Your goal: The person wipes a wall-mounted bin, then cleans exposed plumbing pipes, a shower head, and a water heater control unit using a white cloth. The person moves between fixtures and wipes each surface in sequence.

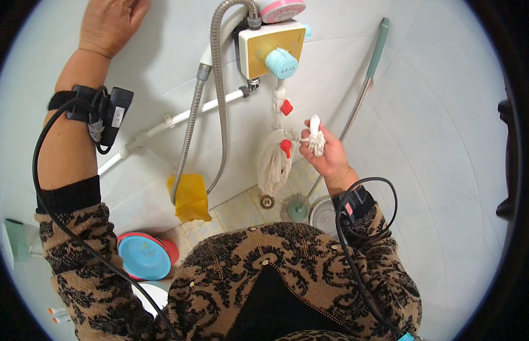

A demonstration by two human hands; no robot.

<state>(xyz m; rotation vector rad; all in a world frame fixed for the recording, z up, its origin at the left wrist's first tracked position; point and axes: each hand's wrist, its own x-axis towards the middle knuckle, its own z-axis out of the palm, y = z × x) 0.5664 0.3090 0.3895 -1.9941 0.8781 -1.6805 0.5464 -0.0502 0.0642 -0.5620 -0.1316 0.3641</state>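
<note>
My right hand (328,156) is closed round a bunched white cloth (316,141), whose crumpled end sticks up past the fingers. Just left of it, a whitish limp bag or cloth (274,165) hangs by a pipe with a red valve handle (285,148); I cannot tell whether it joins what I hold. Up at the top left, my left hand (112,25) is raised by the tiled wall. The picture's edge cuts off most of its fingers, so its grip is hidden.
A water heater control box (271,50) with a light blue knob is on the wall. A metal shower hose (219,85) loops down beside a yellow bag (191,199). A long-handled brush (298,209) leans in the corner. Blue and red basins (144,257) stand lower left.
</note>
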